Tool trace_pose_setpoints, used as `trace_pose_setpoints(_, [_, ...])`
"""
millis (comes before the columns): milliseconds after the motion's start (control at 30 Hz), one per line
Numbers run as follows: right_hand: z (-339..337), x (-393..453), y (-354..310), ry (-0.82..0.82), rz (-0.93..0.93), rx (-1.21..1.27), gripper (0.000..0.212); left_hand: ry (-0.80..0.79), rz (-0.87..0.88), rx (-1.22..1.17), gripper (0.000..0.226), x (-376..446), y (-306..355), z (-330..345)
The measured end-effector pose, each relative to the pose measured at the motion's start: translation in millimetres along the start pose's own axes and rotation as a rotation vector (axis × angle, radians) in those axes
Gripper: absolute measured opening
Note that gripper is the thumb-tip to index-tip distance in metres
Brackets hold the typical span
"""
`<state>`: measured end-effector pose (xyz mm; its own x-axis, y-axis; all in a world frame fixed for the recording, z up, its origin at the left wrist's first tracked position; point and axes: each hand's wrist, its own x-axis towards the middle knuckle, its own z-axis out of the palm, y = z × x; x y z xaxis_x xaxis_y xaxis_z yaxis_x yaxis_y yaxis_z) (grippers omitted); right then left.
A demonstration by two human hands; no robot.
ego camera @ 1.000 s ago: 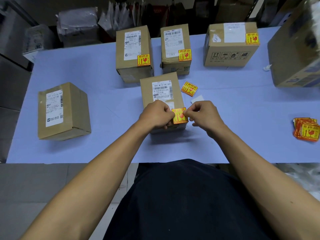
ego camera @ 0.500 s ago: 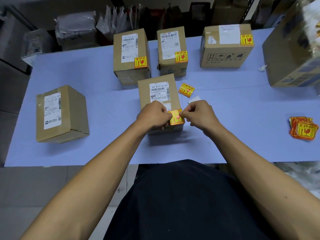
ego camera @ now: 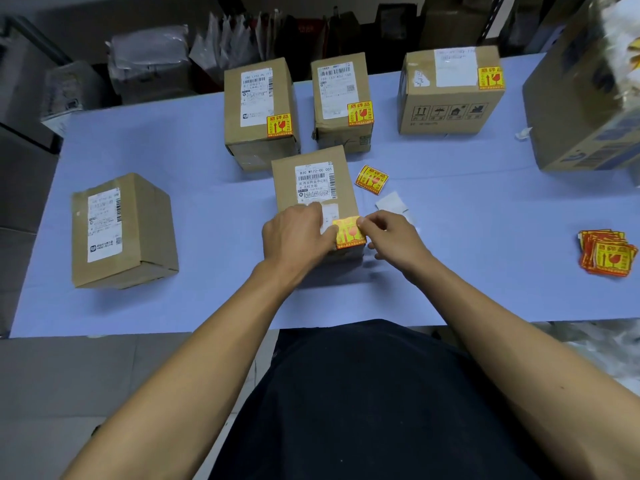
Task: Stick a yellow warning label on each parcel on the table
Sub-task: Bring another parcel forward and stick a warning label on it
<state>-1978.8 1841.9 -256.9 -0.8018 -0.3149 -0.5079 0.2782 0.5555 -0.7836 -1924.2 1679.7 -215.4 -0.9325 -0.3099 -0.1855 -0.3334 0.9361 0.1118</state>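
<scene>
The yellow warning label (ego camera: pixel 349 233) lies on the near corner of the middle parcel (ego camera: pixel 313 188), between both hands. The left hand (ego camera: pixel 294 233) presses flat fingers on its left edge; the right hand (ego camera: pixel 391 233) pinches its right edge. Thin, limp and sticky, it likely creases easily, so edges are the place to hold. It looks roughly square, print upright toward the person, slightly tilted

Bare forearms, no sleeves in view — left hand (ego camera: pixel 294 233), right hand (ego camera: pixel 391 237) ungloved; dark black garment (ego camera: pixel 363 403).
</scene>
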Motion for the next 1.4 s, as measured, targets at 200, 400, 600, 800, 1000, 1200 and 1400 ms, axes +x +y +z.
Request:
trace_pose_setpoints(200, [27, 5, -7, 0.004, -0.080, -0.092, 0.063, -0.014, 0.018, -0.051, 0.067, -9, -26, 31])
trace_pose_setpoints(400, [24, -3, 9, -0.096, -0.121, -0.095, 0.058, -0.059, 0.018, -0.222, 0.072, -11, -31, 47])
trace_pose_setpoints(600, [16, 17, -9, -0.096, 0.031, 0.123, 0.080, 0.084, -0.164, -0.701, 0.069, -2, -32, 35])
trace_pose_setpoints(800, [28, 62, -12, -0.127, 0.079, 0.215, 0.113, -0.029, -0.613, -1.291, 0.075, 27, -41, 32])
trace_pose_setpoints(1000, [42, 59, -24, -0.130, 0.121, 0.278, 0.096, -0.089, -0.542, -1.417, 0.039, 25, -39, 33])
trace_pose_setpoints(1200, [80, 47, -43, -0.131, 0.122, 0.223, 0.092, -0.104, -0.554, -1.441, 0.035, 10, -79, 28])
trace_pose_setpoints(1400, [148, 35, -92, -0.114, 0.000, 0.052, 0.074, -0.040, -0.559, -1.501, 0.036, -4, -160, 10])
